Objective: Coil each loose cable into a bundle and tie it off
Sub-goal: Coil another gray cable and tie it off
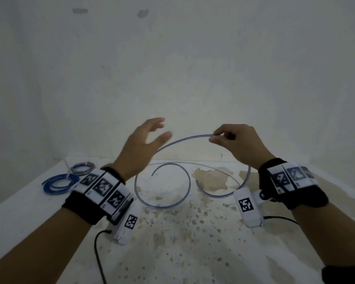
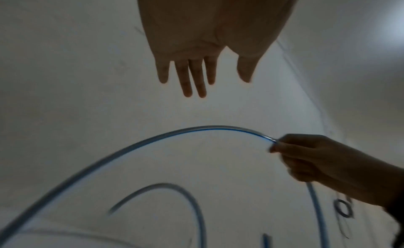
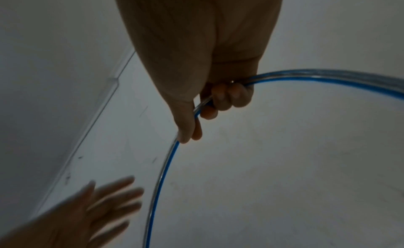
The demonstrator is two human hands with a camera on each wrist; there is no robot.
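Note:
A clear cable with a blue stripe (image 1: pixel 178 141) arcs up from the white table (image 1: pixel 182 242) and loops back down in a wide curl (image 1: pixel 162 202). My right hand (image 1: pixel 215 138) pinches it at the top of the arc between thumb and forefinger; the right wrist view shows the cable (image 3: pixel 161 175) running under the curled fingers of that hand (image 3: pixel 190 136). My left hand (image 1: pixel 158 131) hovers above the arc with fingers spread, touching nothing; its fingers (image 2: pixel 192 85) are straight in the left wrist view, above the cable (image 2: pixel 196 128).
Two coiled bundles lie at the table's back left: a blue one (image 1: pixel 59 184) and a grey one (image 1: pixel 82 168). A bare wall (image 1: pixel 172 68) stands close behind the table. Brown stains (image 1: pixel 209 177) mark the tabletop. Black wrist-camera leads (image 1: pixel 97 255) trail toward me.

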